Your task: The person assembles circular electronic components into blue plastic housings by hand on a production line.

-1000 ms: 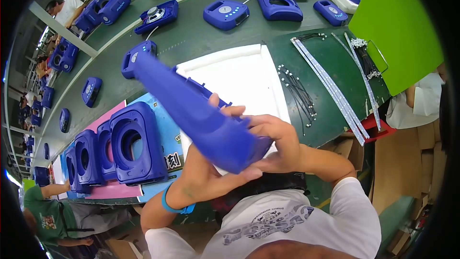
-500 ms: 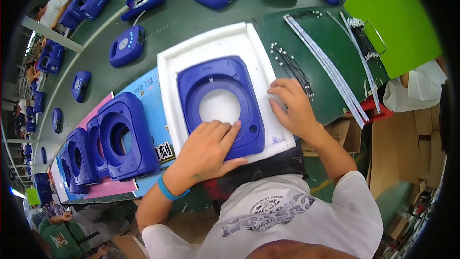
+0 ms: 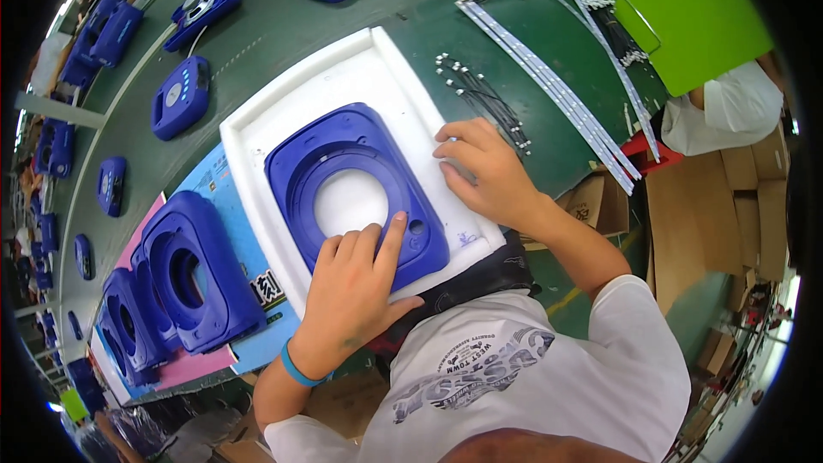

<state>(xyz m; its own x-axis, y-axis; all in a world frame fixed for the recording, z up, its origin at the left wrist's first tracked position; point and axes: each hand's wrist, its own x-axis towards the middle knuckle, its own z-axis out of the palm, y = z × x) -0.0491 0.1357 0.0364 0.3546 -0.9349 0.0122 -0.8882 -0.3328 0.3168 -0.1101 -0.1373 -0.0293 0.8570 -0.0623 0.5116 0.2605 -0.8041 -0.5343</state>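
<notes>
A blue plastic speaker housing [image 3: 396,184] with a large round opening lies flat in a white foam tray [image 3: 356,69]. My left hand [image 3: 353,279], with a blue band at its wrist, rests on the housing's near edge. Its fingers lie outstretched below the round opening, the index fingertip beside a small round hole, the thumb apart. My right hand [image 3: 487,170] is at the tray's right rim, fingers apart and slightly bent, with nothing visible in them.
Several blue housings [image 3: 201,279] stand upright at the left. Black cables [image 3: 489,107] and long LED strips [image 3: 553,90] lie to the right, near a bright green panel [image 3: 673,13]. Blue speakers [image 3: 182,96] line the far side. Cardboard boxes [image 3: 699,223] stand at right.
The view has shifted, so the tray and housing appear farther left. My left index finger is more outstretched along the housing; my right hand stays at the tray's right rim.
</notes>
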